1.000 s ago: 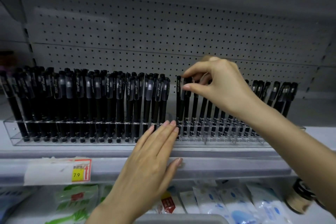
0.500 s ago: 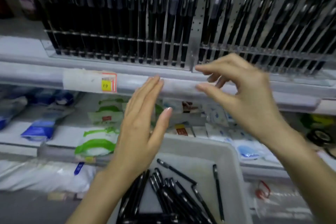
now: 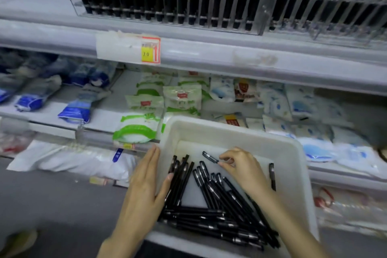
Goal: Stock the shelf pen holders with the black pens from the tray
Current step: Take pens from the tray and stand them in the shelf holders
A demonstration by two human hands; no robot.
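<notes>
Up on the shelf [image 3: 230, 56], the clear pen holders [image 3: 167, 12] stand in a row. Lower down, a white tray [image 3: 293, 174] holds a heap of black pens [image 3: 209, 216]. The left hand [image 3: 144, 190] lies flat, fingers straight, against the tray's left side. The right hand [image 3: 245, 172] pinches the end of one pen [image 3: 209, 157] near the tray's back.

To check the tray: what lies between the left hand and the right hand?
In the head view, the tray's left wall and loose black pens lie between the left hand and the right hand, pinching a pen.
</notes>
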